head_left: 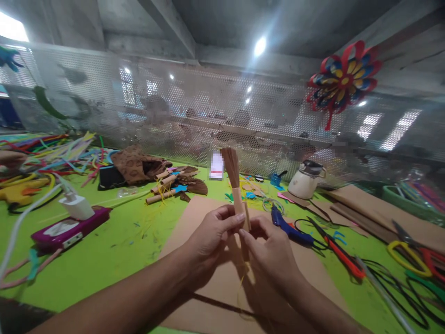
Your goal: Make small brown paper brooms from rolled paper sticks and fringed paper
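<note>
A folded brown pleated paper fan [231, 168] stands nearly upright between my hands, with tan cardboard strips along its lower part and a yellow string hanging below. My left hand [212, 236] pinches the strips from the left, thumb across the front. My right hand [273, 246] is closed on the lower part of the same fan from the right, fingertips close to the left thumb. Beneath both hands lies a large sheet of brown cardboard [187, 222]. Some similar fans [196, 186] with rolled handles and yellow strings lie behind on the left.
On the right are a blue glue gun [290, 229], red-handled pliers [342, 257], scissors [410, 257] and a white jug [304, 181]. On the left are a purple power strip [73, 229], a yellow glue gun [17, 189] and another person's hand [12, 158]. A perforated screen [208, 106] stands behind.
</note>
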### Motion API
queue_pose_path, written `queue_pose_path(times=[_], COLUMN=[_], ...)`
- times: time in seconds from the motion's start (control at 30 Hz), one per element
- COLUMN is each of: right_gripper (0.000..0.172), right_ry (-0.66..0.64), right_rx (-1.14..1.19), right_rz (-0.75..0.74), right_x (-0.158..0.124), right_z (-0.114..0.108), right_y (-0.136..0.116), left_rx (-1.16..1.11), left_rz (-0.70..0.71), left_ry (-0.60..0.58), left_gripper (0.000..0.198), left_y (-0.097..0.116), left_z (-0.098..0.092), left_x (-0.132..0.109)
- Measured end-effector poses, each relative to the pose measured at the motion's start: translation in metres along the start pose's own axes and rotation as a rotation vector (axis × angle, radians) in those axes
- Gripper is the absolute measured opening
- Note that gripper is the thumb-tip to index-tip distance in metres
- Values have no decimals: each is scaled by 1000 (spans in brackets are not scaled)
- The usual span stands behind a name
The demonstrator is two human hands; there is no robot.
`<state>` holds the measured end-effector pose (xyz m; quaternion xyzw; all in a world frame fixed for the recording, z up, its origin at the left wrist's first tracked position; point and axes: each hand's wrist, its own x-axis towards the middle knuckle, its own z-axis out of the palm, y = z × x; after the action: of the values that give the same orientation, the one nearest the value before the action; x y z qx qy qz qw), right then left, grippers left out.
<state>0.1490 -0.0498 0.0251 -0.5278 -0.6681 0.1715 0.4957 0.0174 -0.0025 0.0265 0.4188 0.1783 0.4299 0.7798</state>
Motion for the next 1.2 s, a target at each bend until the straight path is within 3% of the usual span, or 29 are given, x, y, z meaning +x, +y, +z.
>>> queue_pose_path(times=[0.13, 0.33, 0.53, 0.73, 0.97, 1.07, 1.2], right_gripper=[19, 14, 17, 17, 18, 17, 17], right_ry=[47, 116, 120, 112, 45, 21, 18], right_rx=[-46, -161, -218, -215, -99, -79, -70], right_rz=[-18, -172, -142, -137, -59, -63, -93], right_x=[-5, -12, -16, -18, -20, -22, -22], right_z=[2, 5, 6, 8, 6, 4, 2], right_y=[-1, 6, 7, 13, 9, 7, 7], left_rx=[-18, 19, 139, 114, -19, -57, -45], left_rz=[-23, 8, 118, 115, -54, -65, -63], left_ry=[0, 60, 96, 127, 98, 72, 59], left_gripper=[21, 20, 20, 20, 22, 31, 26], left_y=[1, -1, -5, -10, -1, 4, 6], left_z=[4, 8, 8, 7, 7, 4, 2], left_x=[-1, -2, -4, -3, -3, -3, -2])
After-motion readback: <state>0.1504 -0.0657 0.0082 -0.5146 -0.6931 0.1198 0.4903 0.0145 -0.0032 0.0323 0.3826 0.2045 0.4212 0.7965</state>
